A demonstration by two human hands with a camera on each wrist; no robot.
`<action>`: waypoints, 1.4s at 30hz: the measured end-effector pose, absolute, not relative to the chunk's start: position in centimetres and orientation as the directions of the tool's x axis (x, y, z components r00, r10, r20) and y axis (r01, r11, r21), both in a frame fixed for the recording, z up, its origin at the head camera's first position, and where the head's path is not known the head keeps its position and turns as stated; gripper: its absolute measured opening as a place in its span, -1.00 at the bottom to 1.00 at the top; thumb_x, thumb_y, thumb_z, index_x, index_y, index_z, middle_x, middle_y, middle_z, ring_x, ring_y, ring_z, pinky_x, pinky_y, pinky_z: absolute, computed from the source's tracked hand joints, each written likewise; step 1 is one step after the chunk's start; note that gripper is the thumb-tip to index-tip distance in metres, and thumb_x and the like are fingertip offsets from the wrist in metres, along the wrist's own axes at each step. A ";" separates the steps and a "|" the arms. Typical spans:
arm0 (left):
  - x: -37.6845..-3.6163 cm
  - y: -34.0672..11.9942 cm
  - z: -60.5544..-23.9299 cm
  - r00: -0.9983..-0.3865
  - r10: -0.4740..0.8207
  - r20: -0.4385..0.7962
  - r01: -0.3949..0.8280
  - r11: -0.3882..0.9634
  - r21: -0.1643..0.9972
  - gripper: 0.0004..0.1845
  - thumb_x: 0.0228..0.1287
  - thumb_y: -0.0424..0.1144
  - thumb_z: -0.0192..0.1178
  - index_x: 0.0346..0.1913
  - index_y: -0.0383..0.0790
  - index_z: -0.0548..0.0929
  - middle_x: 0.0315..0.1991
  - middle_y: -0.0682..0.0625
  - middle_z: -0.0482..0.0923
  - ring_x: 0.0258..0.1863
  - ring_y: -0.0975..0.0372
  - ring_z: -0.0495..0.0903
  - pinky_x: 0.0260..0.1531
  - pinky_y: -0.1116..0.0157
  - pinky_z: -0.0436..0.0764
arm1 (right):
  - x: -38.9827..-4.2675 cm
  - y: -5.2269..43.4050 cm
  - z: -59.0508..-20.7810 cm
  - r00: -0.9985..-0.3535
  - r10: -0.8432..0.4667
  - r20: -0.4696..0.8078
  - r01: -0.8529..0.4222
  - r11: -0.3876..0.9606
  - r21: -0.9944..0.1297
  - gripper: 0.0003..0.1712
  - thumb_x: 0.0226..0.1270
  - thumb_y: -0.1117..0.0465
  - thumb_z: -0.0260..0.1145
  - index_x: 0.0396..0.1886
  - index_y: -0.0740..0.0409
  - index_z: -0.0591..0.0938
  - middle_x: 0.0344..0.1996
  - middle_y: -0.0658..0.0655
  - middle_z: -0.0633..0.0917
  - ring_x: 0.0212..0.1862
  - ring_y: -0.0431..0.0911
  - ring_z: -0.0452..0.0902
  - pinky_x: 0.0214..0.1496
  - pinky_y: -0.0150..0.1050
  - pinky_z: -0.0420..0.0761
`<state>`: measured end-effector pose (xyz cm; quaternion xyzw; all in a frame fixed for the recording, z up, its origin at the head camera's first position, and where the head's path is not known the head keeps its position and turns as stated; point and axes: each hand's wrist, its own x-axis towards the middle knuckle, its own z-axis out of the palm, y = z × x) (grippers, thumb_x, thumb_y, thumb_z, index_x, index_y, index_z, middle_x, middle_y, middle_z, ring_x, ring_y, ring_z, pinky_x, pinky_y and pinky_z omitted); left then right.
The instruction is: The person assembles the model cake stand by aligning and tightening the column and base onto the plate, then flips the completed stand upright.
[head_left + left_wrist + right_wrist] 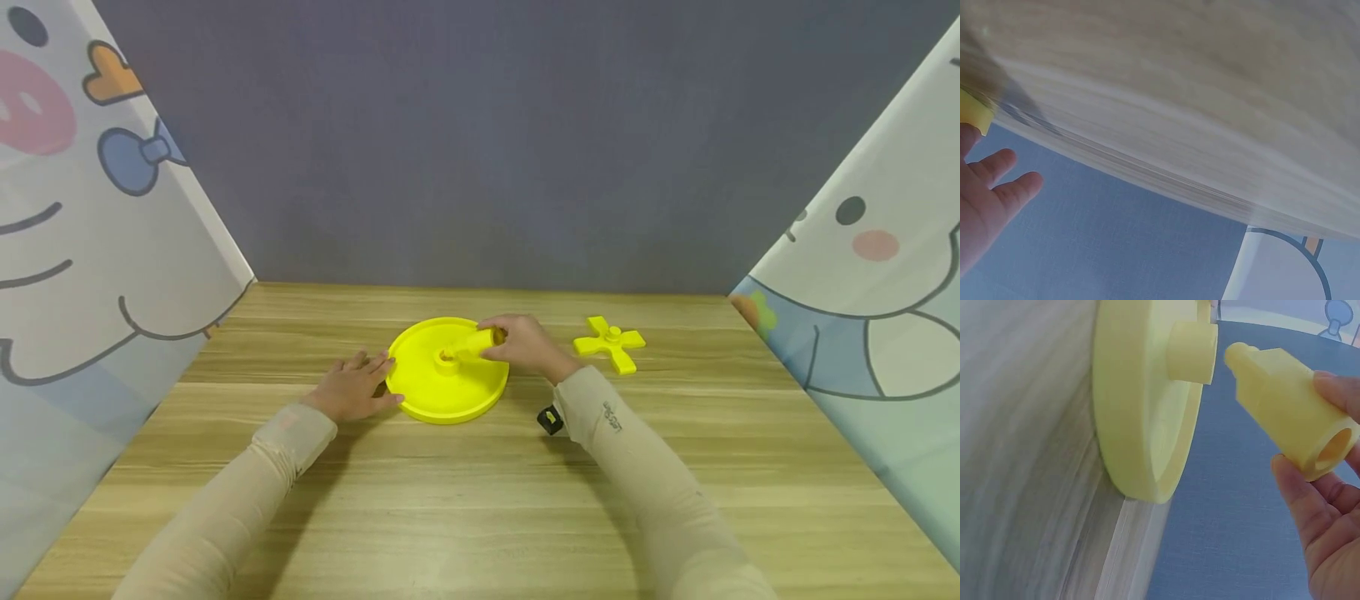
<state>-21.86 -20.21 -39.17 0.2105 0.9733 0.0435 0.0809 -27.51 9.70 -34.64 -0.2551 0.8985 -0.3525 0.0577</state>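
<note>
Head view, going left to right: my left hand (pixel 352 387) lies flat on the wooden table (pixel 480 500), fingers straight and loosely spread, fingertips touching the left rim of the yellow round base (pixel 431 392); in the left wrist view a corner of that base (pixel 974 112) shows just above my relaxed fingers (pixel 1004 181); at the base's centre stands a short hub socket (pixel 446 360); my right hand (pixel 525 343) pinches the yellow tapered post (pixel 474 342) between thumb and fingertips, tilted, its narrow end toward the hub; in the right wrist view the post (pixel 1285 406) hangs just beside the socket (pixel 1192 353), its stepped tip close to the opening but apart from it, while my fingers (pixel 1300 494) curl round the wide hollow end; further right a yellow cross-shaped piece (pixel 610 342) lies on the table, well apart from both hands.

As I judge it, the risk is the tilt; a tip meeting the socket at an angle could jam on its edge or skid off; my grip sits only at the wide end, so the post could twist between my fingers; my left hand merely touches the rim, so a sideways push might slide the base.
</note>
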 end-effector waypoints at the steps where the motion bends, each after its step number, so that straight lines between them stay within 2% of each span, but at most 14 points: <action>1: -21.9 -20.2 -39.2 -0.898 0.417 -0.139 0.404 0.907 0.117 -0.17 0.40 0.24 -0.09 0.44 -0.37 0.17 0.45 -0.28 0.07 0.38 -0.30 0.01 0.24 -0.31 0.06 | -27.5 9.6 -34.7 -0.868 -0.491 0.079 -0.407 0.610 -0.680 -0.44 0.11 0.20 0.47 0.14 0.24 0.60 -0.17 0.14 0.67 -0.28 -0.09 0.41 -0.20 -0.26 0.49; 6: -21.9 -20.1 -39.1 -0.897 0.419 -0.143 0.406 0.907 0.114 -0.18 0.40 0.23 -0.09 0.44 -0.37 0.17 0.45 -0.28 0.07 0.38 -0.30 0.02 0.25 -0.30 0.05 | -27.6 9.3 -34.7 -0.874 -0.475 0.106 -0.393 0.561 -0.729 -0.46 0.09 0.24 0.48 0.10 0.27 0.62 -0.31 0.11 0.63 -0.31 -0.09 0.39 -0.27 -0.30 0.46; 14: -22.0 -20.0 -39.2 -0.896 0.422 -0.139 0.410 0.906 0.107 -0.18 0.40 0.24 -0.10 0.45 -0.36 0.17 0.46 -0.26 0.06 0.37 -0.31 0.03 0.24 -0.31 0.06 | -27.6 8.7 -34.5 -0.875 -0.468 0.127 -0.394 0.534 -0.748 -0.49 0.07 0.28 0.48 0.06 0.30 0.61 -0.37 0.11 0.58 -0.31 -0.09 0.39 -0.28 -0.31 0.46; 22: -22.2 -20.0 -39.1 -0.893 0.418 -0.166 0.408 0.908 0.090 -0.16 0.39 0.26 -0.12 0.45 -0.36 0.15 0.46 -0.26 0.05 0.37 -0.31 0.03 0.25 -0.30 0.06 | -27.7 8.2 -34.5 -0.880 -0.460 0.116 -0.390 0.563 -0.728 -0.46 0.08 0.28 0.47 0.11 0.27 0.60 -0.17 0.18 0.65 -0.21 -0.06 0.44 -0.15 -0.26 0.51; 30: -22.3 -20.0 -38.9 -0.889 0.417 -0.188 0.407 0.909 0.091 -0.16 0.39 0.26 -0.12 0.46 -0.36 0.14 0.46 -0.26 0.04 0.36 -0.30 0.09 0.24 -0.30 0.08 | -28.0 8.2 -34.6 -0.885 -0.454 0.097 -0.373 0.570 -0.732 -0.38 0.10 0.27 0.46 0.20 0.28 0.54 0.14 0.26 0.58 0.09 0.03 0.51 0.14 -0.15 0.52; 35: -22.4 -20.1 -38.9 -0.890 0.416 -0.186 0.406 0.910 0.087 -0.16 0.40 0.26 -0.12 0.46 -0.35 0.14 0.46 -0.26 0.04 0.36 -0.30 0.09 0.24 -0.29 0.08 | -28.1 8.0 -34.5 -0.889 -0.447 0.100 -0.372 0.578 -0.727 -0.34 0.12 0.25 0.46 0.25 0.25 0.51 0.17 0.25 0.56 0.12 0.03 0.50 0.16 -0.15 0.50; 42: -22.4 -20.1 -38.8 -0.890 0.415 -0.189 0.407 0.910 0.081 -0.16 0.39 0.27 -0.12 0.45 -0.35 0.15 0.46 -0.26 0.04 0.36 -0.30 0.07 0.25 -0.29 0.07 | -28.1 7.4 -34.2 -0.885 -0.454 0.106 -0.383 0.577 -0.721 -0.38 0.14 0.24 0.45 0.22 0.26 0.53 0.12 0.23 0.60 0.09 0.03 0.52 0.14 -0.15 0.51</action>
